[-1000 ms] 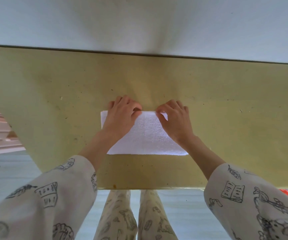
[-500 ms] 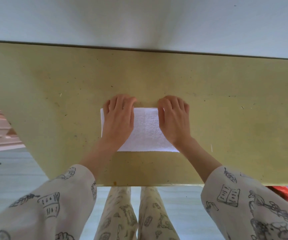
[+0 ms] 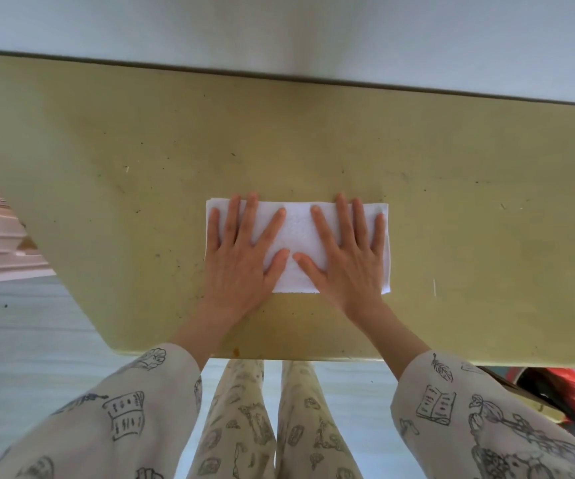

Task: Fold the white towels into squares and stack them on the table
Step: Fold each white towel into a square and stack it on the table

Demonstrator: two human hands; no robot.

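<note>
One white towel (image 3: 298, 233) is all I can see on the yellowish table (image 3: 106, 174), lying a little nearer the front edge than the back edge and roughly midway along it. It is already folded down to a flat oblong, wider than it is deep, with layered edges showing at its left end, so at least one fold looks done. Both hands are laid flat on top of it: the left hand (image 3: 244, 257) covers the left part, fingers straight and spread, and the right hand (image 3: 348, 257) covers the right part the same way. Neither grips or pinches the cloth; they press it down, palms and fingers on the fabric, thumbs pointing toward each other across the bare middle strip.

My reading is that the crease is being smoothed. Since the shape is an oblong and not yet a square, one more fold across its length seems to remain. No stack of finished towels shows anywhere on the table, so the stacking looks wholly ahead, and whether other towels wait out of sight I cannot tell.
</note>
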